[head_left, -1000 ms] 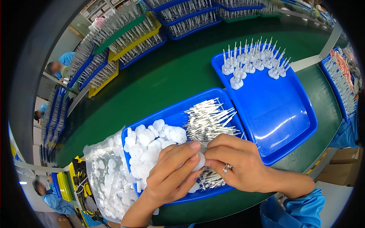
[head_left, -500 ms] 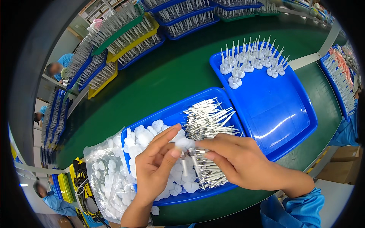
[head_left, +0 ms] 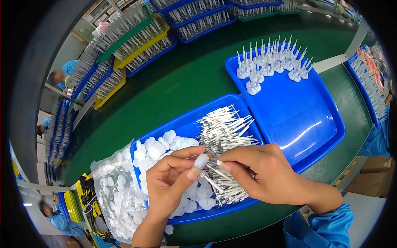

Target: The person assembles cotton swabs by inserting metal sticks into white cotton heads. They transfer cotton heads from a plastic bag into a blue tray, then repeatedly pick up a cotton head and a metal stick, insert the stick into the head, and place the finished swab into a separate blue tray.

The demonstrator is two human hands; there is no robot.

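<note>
My left hand (head_left: 171,184) pinches a white plastic disc (head_left: 201,161) between thumb and fingers, tilted on edge above the parts tray. A thin white rod (head_left: 213,182) slants down from beside the disc; I cannot tell whether it is joined to it. Close by on the right, the thumb and forefinger of my right hand (head_left: 264,175) are pinched on a thin white rod (head_left: 215,161), its end near the disc and mostly hidden by the fingers. Under both hands lies a blue tray (head_left: 182,124) with loose white discs (head_left: 156,149) and a heap of white rods with metal ends (head_left: 227,128).
A second blue tray (head_left: 297,107) overlaps at right, with rods standing upright on white discs (head_left: 269,66) at its far end. A clear bag of discs (head_left: 120,186) lies left. Stacked trays of upright rods (head_left: 136,45) line the green table's (head_left: 165,82) far side. Other people sit beyond at left.
In my left hand the disc has turned from lying flatter to standing on edge, and the rod near it now slants rightward. My right fingertips have shifted slightly right of the disc.
</note>
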